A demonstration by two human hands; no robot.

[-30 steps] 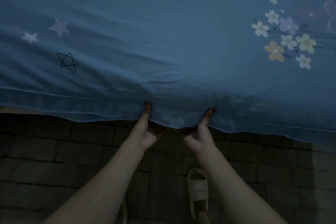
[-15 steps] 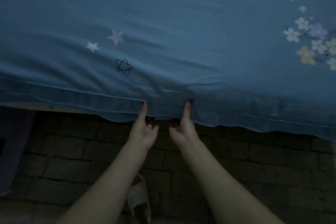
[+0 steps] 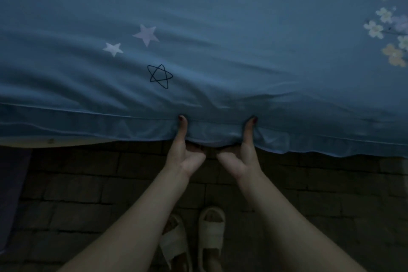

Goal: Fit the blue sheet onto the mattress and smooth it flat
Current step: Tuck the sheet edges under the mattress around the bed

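Item: blue sheet (image 3: 220,28). I see it spread across the whole far part of the view and over the near edge of the bed, its hem hanging just above the brick floor (image 3: 88,183).

Item: left hand (image 3: 183,157). Thumb lies up the hanging border; the fingers curl under the hem, pinching it.

Item: right hand (image 3: 240,159). Mirrors the left, just beside it, thumb on the border, fingers tucked beneath the same hem.

Item: mattress. Covered; I cannot point to any bare part.

Status, by my judgement: draping done. Shallow creases fan out from both grips past the printed stars (image 3: 145,33); flowers (image 3: 393,35) at far right. Left to do: pull this edge taut or tuck it, then smooth the top.

Item: pale slippers (image 3: 209,234), near, between my forearms.
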